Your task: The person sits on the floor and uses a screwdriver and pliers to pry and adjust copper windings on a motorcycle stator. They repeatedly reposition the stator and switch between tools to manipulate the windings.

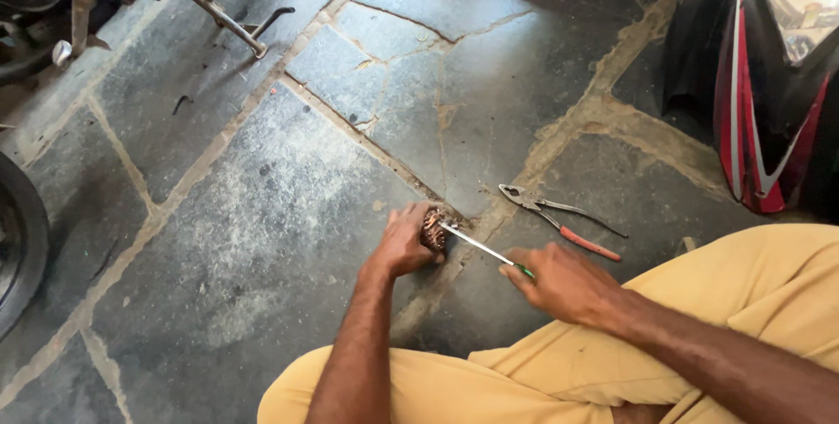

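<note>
Head view, looking down: tan trousers (752, 302) fill the near edge, knees spread, both forearms reaching out between them onto the stone floor (262, 240). Right hand (564, 284) clenched around a green-handled screwdriver (481, 249), shaft running up-left, tip touching the wound coil part (434, 228). Left hand (402, 240) cupped over that part from its left side, fingers wrapped on it, pinning it on the floor at a mortar joint between slabs. Part is small, roundish, copper-brown windings showing; finer detail too small to tell. Just beyond the right hand, pliers (559, 218) with one red grip lie flat on the slab, jaws toward the part, apart from both hands. Farther right, a black and red motorcycle body panel (752, 100). Far left, a tyre edge (17, 240); top left, a motorcycle's side stand (218, 13) and underside.
</note>
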The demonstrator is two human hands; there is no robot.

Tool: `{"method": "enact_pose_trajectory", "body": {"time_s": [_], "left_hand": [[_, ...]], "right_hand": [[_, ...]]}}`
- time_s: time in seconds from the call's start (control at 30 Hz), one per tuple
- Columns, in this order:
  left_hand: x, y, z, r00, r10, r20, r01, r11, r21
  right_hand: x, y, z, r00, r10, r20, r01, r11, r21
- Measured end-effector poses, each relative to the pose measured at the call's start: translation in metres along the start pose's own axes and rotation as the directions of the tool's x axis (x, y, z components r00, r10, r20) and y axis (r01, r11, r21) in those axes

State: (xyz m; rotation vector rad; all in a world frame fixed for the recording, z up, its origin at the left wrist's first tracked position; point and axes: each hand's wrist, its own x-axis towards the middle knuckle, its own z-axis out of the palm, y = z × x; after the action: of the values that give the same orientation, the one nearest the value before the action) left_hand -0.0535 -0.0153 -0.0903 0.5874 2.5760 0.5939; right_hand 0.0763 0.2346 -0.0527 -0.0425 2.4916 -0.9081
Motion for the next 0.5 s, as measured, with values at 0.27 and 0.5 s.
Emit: {"method": "enact_pose_trajectory", "body": {"time_s": [0.27, 0.5], "left_hand": [[0.0, -0.011, -0.005, 0.995, -0.104, 0.011, 0.104, 0.973, -0.204], [-0.003, -0.003, 0.002, 0.979, -0.13, -0.154, 0.076, 0.946, -0.315]], "right_hand": [[0.014, 0.007, 0.01, 0.968, -0.246, -0.046, 0.191, 0.846, -0.499], [0.015, -0.001, 0.002, 0.99, -0.129, -0.064, 0.109, 0.961, -0.255]]}}
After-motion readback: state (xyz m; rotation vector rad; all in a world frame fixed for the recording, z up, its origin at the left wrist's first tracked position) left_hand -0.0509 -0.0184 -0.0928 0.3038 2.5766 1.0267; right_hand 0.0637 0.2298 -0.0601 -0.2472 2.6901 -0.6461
